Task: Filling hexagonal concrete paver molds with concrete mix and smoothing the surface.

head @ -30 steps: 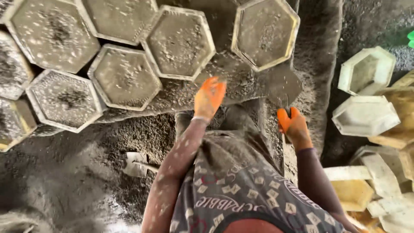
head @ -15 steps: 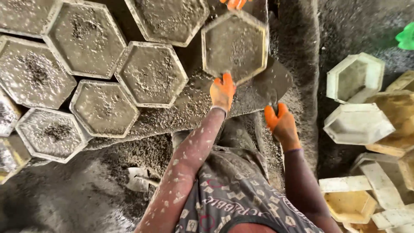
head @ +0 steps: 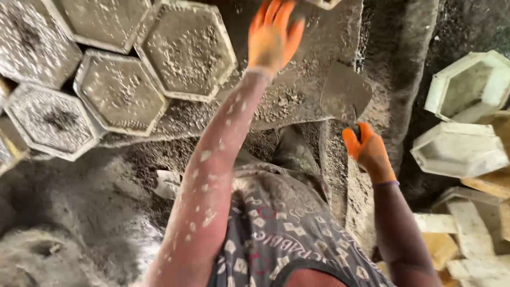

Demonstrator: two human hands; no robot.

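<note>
Concrete-filled hexagonal moulds (head: 186, 50) lay packed side by side at upper left on the wet concrete slab (head: 297, 101). Empty hexagonal plastic moulds (head: 459, 149) were stacked at right, above wooden offcuts (head: 467, 250).

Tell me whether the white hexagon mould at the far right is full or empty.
Empty: the white hexagon mould shows a bare hollow inside its raised rim, unlike the grey filled moulds at left.

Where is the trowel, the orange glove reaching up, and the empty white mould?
trowel (head: 345, 93), head view, middle of the flat blade.
left hand (head: 272, 34), head view, back of the orange glove.
empty white mould (head: 459, 151), head view, its near rim.
</note>
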